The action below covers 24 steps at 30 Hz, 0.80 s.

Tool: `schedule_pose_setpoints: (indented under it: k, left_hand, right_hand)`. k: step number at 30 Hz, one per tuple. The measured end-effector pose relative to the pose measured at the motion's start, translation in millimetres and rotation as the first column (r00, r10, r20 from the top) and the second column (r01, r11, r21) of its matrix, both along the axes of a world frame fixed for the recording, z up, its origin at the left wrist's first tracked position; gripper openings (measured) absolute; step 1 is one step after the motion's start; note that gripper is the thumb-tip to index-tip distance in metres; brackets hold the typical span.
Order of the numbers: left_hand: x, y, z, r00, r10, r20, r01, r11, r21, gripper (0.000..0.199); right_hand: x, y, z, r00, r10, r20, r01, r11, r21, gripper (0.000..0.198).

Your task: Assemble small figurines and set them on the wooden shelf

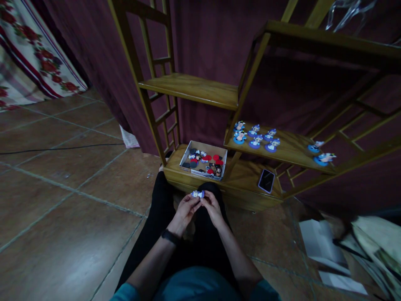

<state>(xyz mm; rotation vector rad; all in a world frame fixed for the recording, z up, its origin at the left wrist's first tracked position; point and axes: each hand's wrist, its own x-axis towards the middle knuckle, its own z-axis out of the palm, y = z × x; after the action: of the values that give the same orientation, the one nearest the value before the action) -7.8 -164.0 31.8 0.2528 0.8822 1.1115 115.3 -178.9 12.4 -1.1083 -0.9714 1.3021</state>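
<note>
Between my two hands, above my knees, is a small white and purple figurine (197, 194) on a purple base. My left hand (187, 206) pinches it at its left end. At the base end, my right hand (211, 205) grips it with thumb and fingers. Just beyond my hands, a shallow cardboard box (203, 172) holds several small figures and loose red and dark round bases. On the raised shelf to the right stand several purple-based figurines (256, 141) and blue-based figurines (239, 137), with more blue-based ones (325, 159) at its right end.
A wooden display rack (194, 90) with stepped shelves stands before a dark red curtain (206, 42). A phone (266, 180) lies on its lower board. White packaging (322, 242) and a pale bag (376, 238) are on the floor at right. A cable (62, 148) crosses the tiles at left.
</note>
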Motion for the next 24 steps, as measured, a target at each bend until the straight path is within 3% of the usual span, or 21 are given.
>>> schedule_pose_setpoints:
  k: [6,15,24]
  left_hand:
    - [0,0,-1.7,1.000,0.000,0.011,0.000,1.000,0.000,0.024]
    - [-3,0,1.4,0.999,-0.026,-0.040,0.024,0.999,-0.047,0.017]
    - [-1,-2,2.7,0.995,-0.077,-0.065,0.075,0.997,-0.034,0.021]
  right_hand:
    - [-1,0,2,1.000,-0.020,-0.006,0.019,1.000,-0.015,0.042]
    - [2,0,-2,0.996,-0.082,0.019,0.083,0.996,-0.043,0.039]
    - [1,5,-10,0.994,-0.097,-0.054,0.091,0.991,-0.095,0.037]
